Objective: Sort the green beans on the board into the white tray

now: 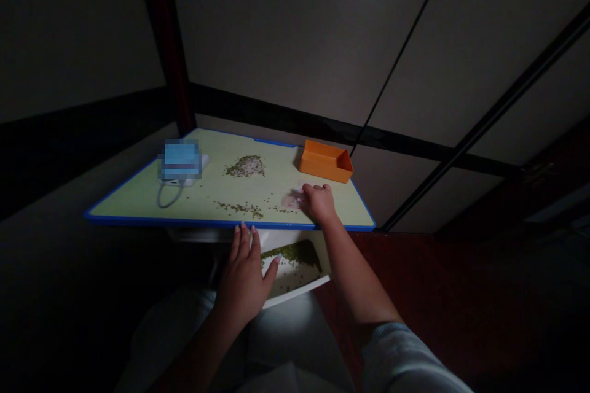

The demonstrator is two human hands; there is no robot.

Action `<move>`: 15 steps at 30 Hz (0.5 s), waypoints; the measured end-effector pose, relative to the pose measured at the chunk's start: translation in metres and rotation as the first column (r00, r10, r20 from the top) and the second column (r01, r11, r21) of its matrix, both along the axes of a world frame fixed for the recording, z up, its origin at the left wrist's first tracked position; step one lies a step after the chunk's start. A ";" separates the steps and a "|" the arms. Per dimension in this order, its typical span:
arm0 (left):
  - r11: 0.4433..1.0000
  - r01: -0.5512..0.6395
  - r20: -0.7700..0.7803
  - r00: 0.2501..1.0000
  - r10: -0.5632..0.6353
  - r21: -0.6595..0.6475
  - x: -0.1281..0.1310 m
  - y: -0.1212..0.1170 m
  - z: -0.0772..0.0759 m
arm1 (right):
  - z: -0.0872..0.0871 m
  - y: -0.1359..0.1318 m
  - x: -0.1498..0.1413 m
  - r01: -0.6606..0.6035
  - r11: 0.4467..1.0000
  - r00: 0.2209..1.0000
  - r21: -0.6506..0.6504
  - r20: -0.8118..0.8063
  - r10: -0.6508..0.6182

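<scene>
My right hand [320, 202] rests on the pale yellow tabletop [221, 141] with its fingers curled closed. Whatever its fingers hold, if anything, is hidden. Beside its fingertips lies a blurred pinkish patch [292, 199], too unclear to name. Loose green and brownish grains [242, 207] are scattered to the left, close to the front edge. Farther back sits a small heap of pale and green grains [249, 166]. My left hand [244, 276] is open, its fingertips at the table's blue edge and its thumb over a white tray [299, 287]. Green grains [297, 253] lie inside that tray, below the tabletop.
An orange open box [325, 163] stands at the table's back right. On the left is a pixelated blue-screened device [180, 159] with a looped white cable [169, 204]. Dark-lined panels [299, 31] rise behind the table, and reddish floor [391, 270] shows at right.
</scene>
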State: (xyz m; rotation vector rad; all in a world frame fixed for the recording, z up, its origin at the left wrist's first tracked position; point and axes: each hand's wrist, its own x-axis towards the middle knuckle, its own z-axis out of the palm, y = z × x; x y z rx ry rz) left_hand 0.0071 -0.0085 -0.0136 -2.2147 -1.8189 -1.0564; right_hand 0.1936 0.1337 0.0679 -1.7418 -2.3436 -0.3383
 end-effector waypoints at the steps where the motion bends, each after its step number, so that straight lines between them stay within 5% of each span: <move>1: 1.000 0.000 -0.005 1.000 0.000 0.000 0.000 0.000 0.000 | -0.001 0.000 0.004 0.024 1.000 0.999 0.004 -0.030 -0.023; 15: 1.000 -0.010 0.009 1.000 0.010 -0.012 -0.001 0.000 -0.001 | -0.002 -0.006 0.046 -0.033 0.999 0.953 -0.022 -0.301 0.025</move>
